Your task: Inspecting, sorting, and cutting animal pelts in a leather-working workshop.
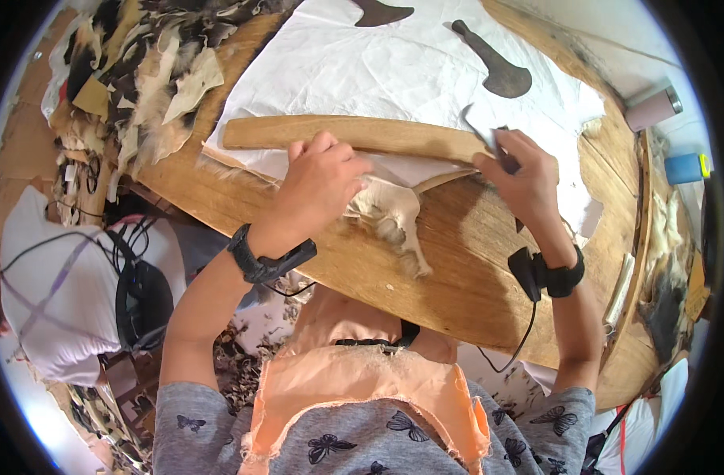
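A long, slightly curved wooden strip (354,133) lies across a white hide (338,71) on the wooden table. My left hand (318,174) is closed, its fingers bent over the strip's near edge. Below that hand, a pale furry flap of hide (389,206) hangs toward me, and a narrow strip of hide (441,180) runs right from it. My right hand (524,170) grips a dark-handled knife; its broad grey blade (480,123) meets the wooden strip's right end. Part of the handle is hidden by my fingers.
Two dark wide-bladed knives (506,79) (381,12) lie farther back on the hide. Fur scraps (156,71) pile up at left. A person in a white shirt (69,293) sits at left. A pink tumbler (655,108) and blue container (686,168) stand at right.
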Motion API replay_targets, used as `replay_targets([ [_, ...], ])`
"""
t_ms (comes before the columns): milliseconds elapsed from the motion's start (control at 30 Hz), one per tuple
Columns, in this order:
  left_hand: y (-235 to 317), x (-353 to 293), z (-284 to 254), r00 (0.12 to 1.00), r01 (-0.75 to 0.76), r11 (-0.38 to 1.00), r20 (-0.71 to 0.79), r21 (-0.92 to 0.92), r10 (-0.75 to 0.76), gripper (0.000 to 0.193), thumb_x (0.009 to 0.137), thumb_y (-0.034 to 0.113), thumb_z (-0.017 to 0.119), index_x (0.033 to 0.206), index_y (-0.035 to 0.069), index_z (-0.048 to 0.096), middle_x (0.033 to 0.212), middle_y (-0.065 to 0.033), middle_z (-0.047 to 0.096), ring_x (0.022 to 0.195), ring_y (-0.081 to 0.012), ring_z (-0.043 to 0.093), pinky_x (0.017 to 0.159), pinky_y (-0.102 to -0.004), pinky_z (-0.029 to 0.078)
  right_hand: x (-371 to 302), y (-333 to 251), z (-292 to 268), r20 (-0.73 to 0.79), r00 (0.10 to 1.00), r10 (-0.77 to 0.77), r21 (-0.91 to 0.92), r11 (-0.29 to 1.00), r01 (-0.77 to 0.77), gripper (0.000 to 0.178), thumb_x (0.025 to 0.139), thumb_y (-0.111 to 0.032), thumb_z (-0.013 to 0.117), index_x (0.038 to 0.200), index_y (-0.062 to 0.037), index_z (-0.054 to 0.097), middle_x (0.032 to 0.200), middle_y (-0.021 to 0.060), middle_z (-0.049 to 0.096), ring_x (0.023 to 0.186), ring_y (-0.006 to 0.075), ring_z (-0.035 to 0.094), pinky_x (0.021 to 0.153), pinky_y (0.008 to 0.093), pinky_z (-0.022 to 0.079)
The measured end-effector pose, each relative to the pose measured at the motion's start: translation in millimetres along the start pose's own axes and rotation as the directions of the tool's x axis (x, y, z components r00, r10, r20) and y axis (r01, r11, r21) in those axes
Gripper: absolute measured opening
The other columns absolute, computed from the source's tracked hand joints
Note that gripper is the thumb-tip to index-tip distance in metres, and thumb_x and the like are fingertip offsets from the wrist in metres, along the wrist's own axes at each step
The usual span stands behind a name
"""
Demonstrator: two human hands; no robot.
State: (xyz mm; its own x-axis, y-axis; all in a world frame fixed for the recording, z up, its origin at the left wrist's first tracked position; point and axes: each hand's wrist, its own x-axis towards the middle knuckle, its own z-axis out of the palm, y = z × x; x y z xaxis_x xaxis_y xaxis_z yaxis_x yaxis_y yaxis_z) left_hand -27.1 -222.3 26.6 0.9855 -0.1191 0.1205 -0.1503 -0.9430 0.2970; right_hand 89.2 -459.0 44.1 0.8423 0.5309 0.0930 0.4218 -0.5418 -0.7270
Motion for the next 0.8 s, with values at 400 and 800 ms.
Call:
replay_targets([
  [400, -32, 2, 10, 0.998, -0.064, 0.956, 0.000, -0.287, 0.067, 0.012, 0.072, 0.015, 0.062, 0.075, 0.004, 0.060, 0.073, -0.0106, 0.056, 0.070, -0.0295, 0.053, 0.063, -0.0378, 0.042, -20, -37, 97, 0.148, 0.952, 0.269, 0.711, 0.640, -0.292, 0.026, 0.085, -0.017, 0.040, 0.093, -0.0001, 0.058, 0.082, 0.0032, 0.057, 0.075, 0.0103, 0.049, 0.069, 0.0247, 0.040],
  [800, -9, -3, 9, 0.942, -0.333, 0.805, -0.127, -0.492, 0.312, 0.004, 0.069, 0.008, 0.054, 0.069, 0.004, 0.053, 0.068, -0.0121, 0.051, 0.060, -0.0296, 0.056, 0.051, -0.0362, 0.045, -29, -38, 120, -0.029, 0.999, 0.045, 0.424, 0.905, -0.028, 0.023, 0.085, -0.007, 0.039, 0.099, 0.0006, 0.055, 0.081, 0.0097, 0.057, 0.074, 0.0155, 0.052, 0.068, 0.0287, 0.043],
])
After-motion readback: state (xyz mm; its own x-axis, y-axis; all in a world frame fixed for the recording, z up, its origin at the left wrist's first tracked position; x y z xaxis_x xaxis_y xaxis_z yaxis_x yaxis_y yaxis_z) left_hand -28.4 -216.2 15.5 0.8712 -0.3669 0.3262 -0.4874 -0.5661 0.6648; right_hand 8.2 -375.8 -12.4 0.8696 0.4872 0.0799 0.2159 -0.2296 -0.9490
